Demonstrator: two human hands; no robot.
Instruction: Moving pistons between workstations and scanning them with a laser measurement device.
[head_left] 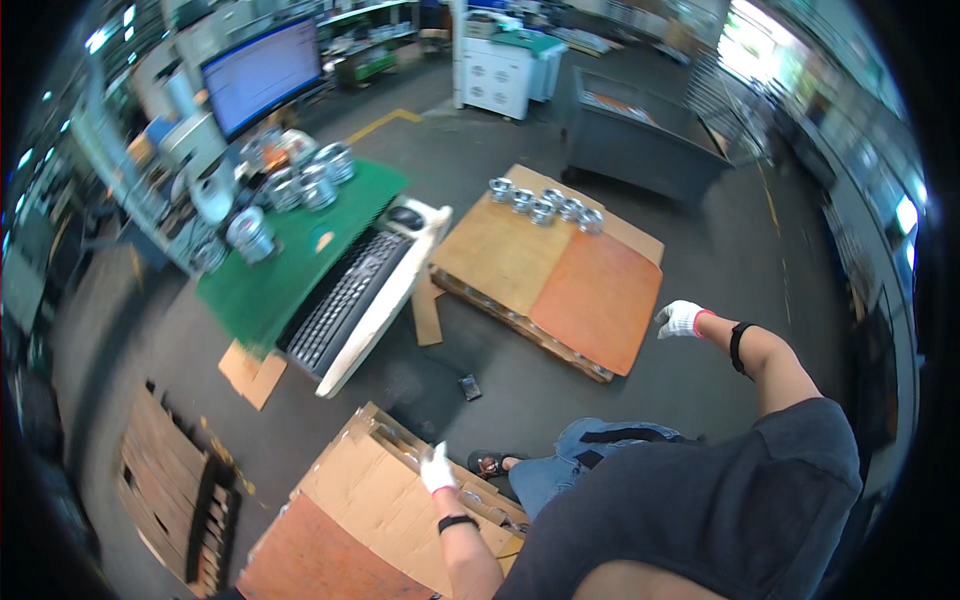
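My left hand (437, 471), in a white glove, is over the edge of a near cardboard-covered stack (365, 480). Its fingers point away from me and nothing shows in them; I cannot tell whether it touches the cardboard. Out to the right, my right hand (682, 319), also gloved in white, hangs in the air beside an orange sheet (600, 300). Its fingers are loosely apart and hold nothing visible. That sheet lies on a low pallet stack (500, 248), where several shiny metal cup-shaped parts (542, 211) stand in a group along the far side.
On the left, a green-topped table (290, 290) bears a keyboard (350, 290), a mouse (406, 217), more metal parts (318, 186) and a monitor (262, 75). A grey bin (640, 150) stands beyond the pallet. A wooden pallet (165, 480) lies lower left.
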